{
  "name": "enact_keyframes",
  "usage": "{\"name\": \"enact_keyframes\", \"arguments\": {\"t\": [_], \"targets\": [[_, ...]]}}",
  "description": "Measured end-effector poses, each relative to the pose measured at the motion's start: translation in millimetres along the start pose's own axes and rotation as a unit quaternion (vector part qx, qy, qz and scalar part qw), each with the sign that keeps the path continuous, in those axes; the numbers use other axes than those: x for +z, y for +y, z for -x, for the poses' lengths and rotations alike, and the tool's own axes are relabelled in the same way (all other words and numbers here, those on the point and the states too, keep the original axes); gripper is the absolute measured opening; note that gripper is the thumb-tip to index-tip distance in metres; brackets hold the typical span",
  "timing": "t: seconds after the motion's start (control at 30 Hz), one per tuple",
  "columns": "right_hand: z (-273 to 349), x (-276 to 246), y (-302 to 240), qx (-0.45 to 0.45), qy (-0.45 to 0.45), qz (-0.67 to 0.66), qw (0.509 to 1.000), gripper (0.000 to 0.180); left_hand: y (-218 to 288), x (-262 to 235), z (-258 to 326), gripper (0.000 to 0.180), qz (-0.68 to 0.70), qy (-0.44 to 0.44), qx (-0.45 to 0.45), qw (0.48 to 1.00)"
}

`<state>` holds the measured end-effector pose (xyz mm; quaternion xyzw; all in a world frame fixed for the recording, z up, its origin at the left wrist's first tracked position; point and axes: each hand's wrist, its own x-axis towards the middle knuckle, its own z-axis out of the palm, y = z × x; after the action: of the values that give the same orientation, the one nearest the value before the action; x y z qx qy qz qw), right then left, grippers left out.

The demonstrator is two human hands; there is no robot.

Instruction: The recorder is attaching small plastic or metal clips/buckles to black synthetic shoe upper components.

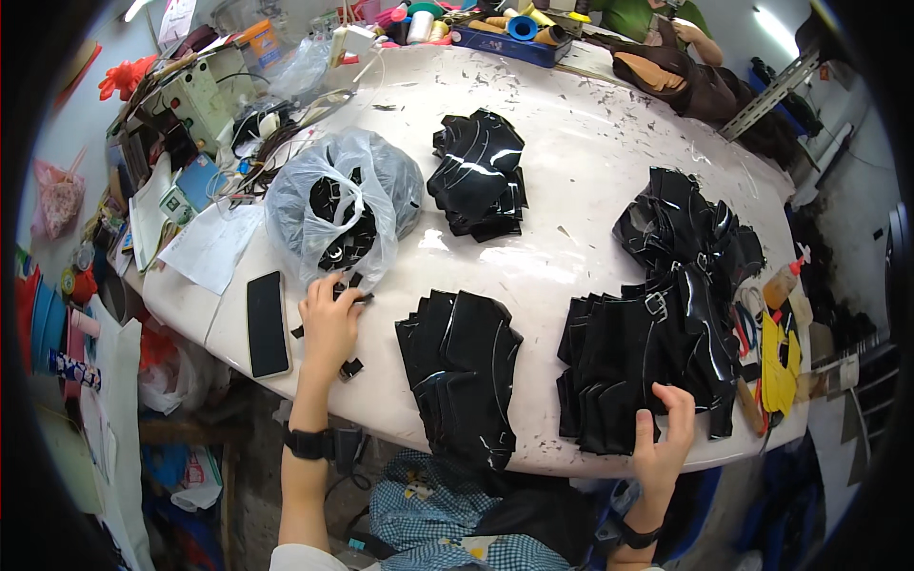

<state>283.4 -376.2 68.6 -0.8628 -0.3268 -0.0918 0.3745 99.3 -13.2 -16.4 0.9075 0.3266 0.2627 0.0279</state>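
Note:
My left hand [330, 324] is at the mouth of a clear plastic bag [395, 181] that holds several small black straps [341, 228]. Its fingers are bent and closed around a small black strap piece, most of which they hide. My right hand [664, 443] lies at the near edge of a stack of glossy black cut pieces [609, 357], thumb and forefinger apart, with nothing visibly gripped. On that stack shows a silver buckle [656, 305]. Between my hands is another fanned stack of black pieces [459, 371]. A few loose black bits [352, 368] lie beside my left wrist.
Left of my left hand lies a phone [268, 324], with a paper sheet [211, 246] behind it. More black stacks stand at the back middle [476, 176] and right [681, 224]. Yellow-handled tools [781, 362] line the right edge. A blue thread box [509, 46] and a person [657, 24] are beyond.

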Motion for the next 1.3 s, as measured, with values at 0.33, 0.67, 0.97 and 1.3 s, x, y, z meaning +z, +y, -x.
{"name": "enact_keyframes", "arguments": {"t": [0.33,0.67,0.97,1.3], "targets": [[5,0,-9,-0.040,-0.018,-0.039,0.998,0.019,35,-27,15,0.010,0.075,0.081,0.011,0.994],[13,-4,-7,-0.050,-0.017,-0.055,0.997,0.016,38,-34,24,0.006,0.064,0.079,0.005,0.995],[22,11,-20,-0.078,-0.107,-0.189,0.973,0.014,88,-60,49,0.012,0.337,0.055,-0.033,0.939],[9,59,-36,-0.096,-0.189,-0.322,0.923,0.039,169,-55,31,0.007,0.576,-0.146,0.124,0.795]]}}
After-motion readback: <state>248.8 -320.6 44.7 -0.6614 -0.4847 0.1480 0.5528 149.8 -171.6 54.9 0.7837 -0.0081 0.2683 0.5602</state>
